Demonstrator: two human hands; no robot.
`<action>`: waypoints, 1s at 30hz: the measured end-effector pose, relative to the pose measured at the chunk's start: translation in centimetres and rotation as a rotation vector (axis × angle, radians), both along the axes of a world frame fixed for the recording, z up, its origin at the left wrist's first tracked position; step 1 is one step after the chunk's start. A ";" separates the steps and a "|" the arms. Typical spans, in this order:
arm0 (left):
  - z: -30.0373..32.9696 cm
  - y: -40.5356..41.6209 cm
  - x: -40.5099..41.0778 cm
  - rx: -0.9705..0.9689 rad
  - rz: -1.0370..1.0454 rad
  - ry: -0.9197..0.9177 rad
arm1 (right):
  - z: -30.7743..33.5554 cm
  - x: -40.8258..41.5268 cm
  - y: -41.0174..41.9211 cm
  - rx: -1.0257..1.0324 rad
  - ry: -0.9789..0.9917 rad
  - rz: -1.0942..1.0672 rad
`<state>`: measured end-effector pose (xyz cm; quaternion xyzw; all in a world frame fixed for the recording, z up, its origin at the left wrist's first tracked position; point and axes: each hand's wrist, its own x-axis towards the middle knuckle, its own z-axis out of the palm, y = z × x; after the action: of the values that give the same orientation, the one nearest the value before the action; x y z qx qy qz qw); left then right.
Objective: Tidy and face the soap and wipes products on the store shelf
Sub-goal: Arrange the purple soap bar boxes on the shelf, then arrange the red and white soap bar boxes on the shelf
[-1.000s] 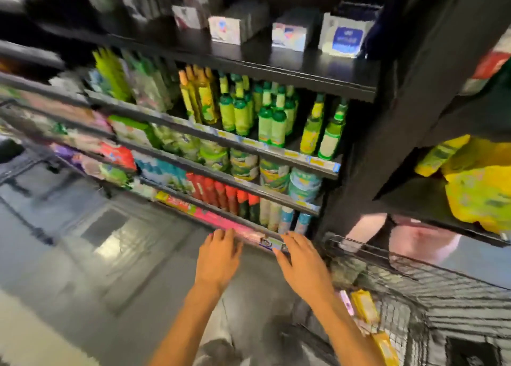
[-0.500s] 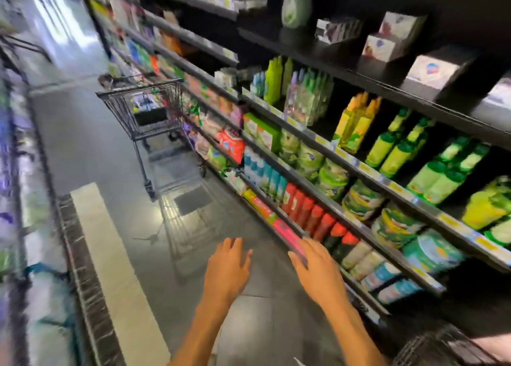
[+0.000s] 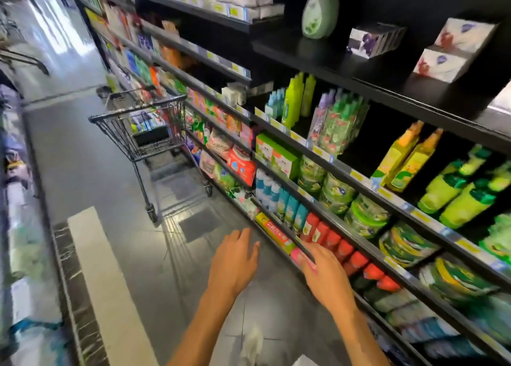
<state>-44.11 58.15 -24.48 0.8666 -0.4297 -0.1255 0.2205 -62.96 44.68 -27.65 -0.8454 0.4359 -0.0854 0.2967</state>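
The store shelf point(image 3: 356, 235) is running along the right side of the aisle, its black front rails slanting from far left to near right. Red-capped bottles point(image 3: 333, 239) are standing in a row on a low tier, with blue-and-white bottles point(image 3: 276, 197) just to their far side and round green tubs point(image 3: 365, 219) sitting one tier higher. A long pink and yellow boxed product point(image 3: 279, 237) is lying along the lowest rail's front edge.

The right hand point(image 3: 323, 274) is reaching over that lowest rail, fingers straight and spread, its fingertips touching the pink end of the box beside the red-capped bottles; the grip is not closing on anything. The left hand point(image 3: 235, 263) is hovering over the floor just left of the shelf edge, fingers loosely spread and holding nothing.

The grey tiled floor point(image 3: 96, 172) is lying open to the left of the hands. A wire shopping cart point(image 3: 143, 127) is standing farther down the aisle, close against the shelf front. A pale strip point(image 3: 107, 282) is running along the floor on the near left, and another blurred display is edging the aisle's far left side.
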 end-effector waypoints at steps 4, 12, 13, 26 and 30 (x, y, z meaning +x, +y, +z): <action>1.9 -6.1 5.5 0.014 -0.104 -0.051 | 0.3 4.7 -4.6 -0.007 -0.022 -0.064; 0.3 -15.7 12.9 0.064 -0.257 -0.058 | 5.1 11.8 -13.4 -0.086 -0.075 -0.166; 0.6 -16.9 13.6 0.050 -0.277 -0.049 | 6.1 12.3 -14.6 -0.112 -0.061 -0.180; 12.1 -35.2 21.0 -0.438 -0.691 -0.089 | 19.3 14.7 -25.7 -0.975 -0.270 -0.631; 15.8 -39.3 20.3 -0.598 -0.799 -0.056 | 21.3 11.1 -28.7 -1.077 -0.062 -0.682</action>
<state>-23.82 18.83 -8.69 0.5360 -0.7510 -0.0481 0.3825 -51.88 15.94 -6.34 -0.6870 0.5677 -0.4065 -0.2012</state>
